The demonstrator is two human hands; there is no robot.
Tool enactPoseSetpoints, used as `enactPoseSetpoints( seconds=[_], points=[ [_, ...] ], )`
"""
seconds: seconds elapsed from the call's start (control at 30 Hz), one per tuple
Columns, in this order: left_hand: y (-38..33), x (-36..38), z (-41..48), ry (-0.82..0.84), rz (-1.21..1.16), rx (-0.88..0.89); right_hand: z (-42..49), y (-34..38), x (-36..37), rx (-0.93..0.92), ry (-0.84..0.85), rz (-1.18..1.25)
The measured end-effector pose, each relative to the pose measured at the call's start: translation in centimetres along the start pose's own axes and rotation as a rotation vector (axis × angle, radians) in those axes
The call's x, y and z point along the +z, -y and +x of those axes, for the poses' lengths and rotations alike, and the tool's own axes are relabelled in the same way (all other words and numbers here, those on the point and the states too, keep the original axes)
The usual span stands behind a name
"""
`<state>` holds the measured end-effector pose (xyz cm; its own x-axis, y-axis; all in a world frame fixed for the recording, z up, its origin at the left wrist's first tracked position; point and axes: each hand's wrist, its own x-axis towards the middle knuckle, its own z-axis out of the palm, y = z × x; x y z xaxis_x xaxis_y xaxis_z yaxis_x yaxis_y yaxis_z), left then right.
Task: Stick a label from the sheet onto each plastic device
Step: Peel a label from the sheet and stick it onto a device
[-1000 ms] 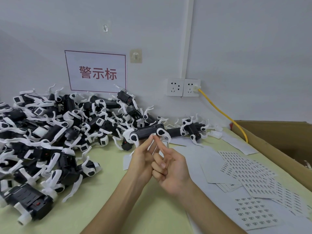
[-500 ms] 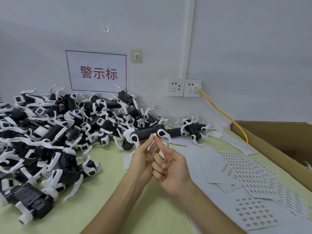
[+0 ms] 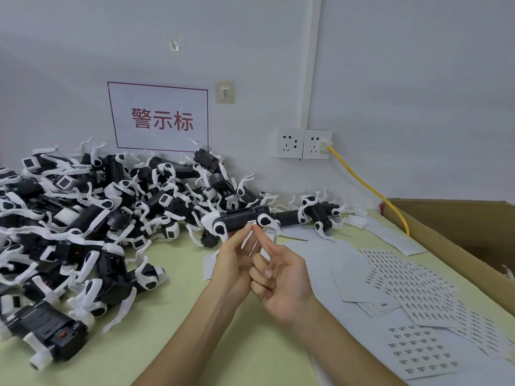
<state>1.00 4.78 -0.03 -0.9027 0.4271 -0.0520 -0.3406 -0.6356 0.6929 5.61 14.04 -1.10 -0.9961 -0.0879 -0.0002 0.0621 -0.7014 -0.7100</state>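
Head view: left hand (image 3: 234, 266) pinches one label (image 3: 251, 222); right hand (image 3: 287, 285) touches it, forefinger straight.

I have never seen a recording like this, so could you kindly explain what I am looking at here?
There is no machine: a person wears a camera on the head, looking down at their own left hand and right hand. Their fingertips meet at a tiny label; which hand holds it is unclear. On the green table lie a heap of black-and-white plastic devices to the left and label sheets to the right, beside a cardboard box.
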Motion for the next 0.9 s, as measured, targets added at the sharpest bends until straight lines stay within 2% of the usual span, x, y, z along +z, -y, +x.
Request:
enactPoseSetpoints(
  seconds=[0.6, 0.9],
  points=[
    [0.33, -0.16, 0.44, -0.151, -0.003, 0.002, 0.14, -0.4, -0.01, 0.004, -0.014, -0.026],
    [0.36, -0.23, 0.52, -0.109, -0.009, 0.022, 0.02, -0.23, 0.12, 0.001, -0.037, -0.018]
  ],
)
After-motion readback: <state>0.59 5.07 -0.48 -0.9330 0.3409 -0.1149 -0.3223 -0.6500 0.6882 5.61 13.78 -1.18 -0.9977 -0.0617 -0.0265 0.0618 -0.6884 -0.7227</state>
